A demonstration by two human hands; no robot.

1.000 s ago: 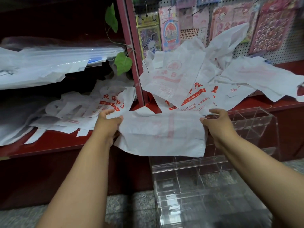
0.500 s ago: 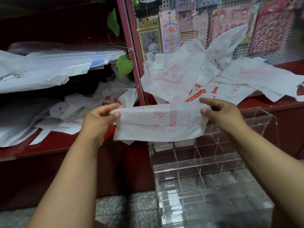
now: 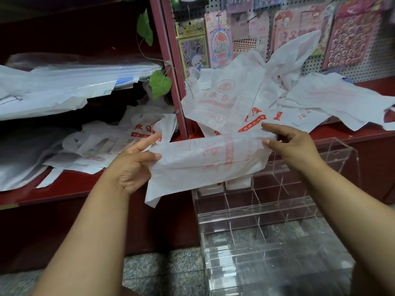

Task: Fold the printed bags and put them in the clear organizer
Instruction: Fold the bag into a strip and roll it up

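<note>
Since a second ago the printed bag (image 3: 205, 161) has narrowed into a strip; both hands, left (image 3: 132, 167) and right (image 3: 295, 146), pinch its ends. Crease evenly before halving.

Thin crinkled matt plastic bag (image 3: 205, 161); glossy clear acrylic organizer (image 3: 277, 210); speckled stone floor (image 3: 162, 272).
</note>
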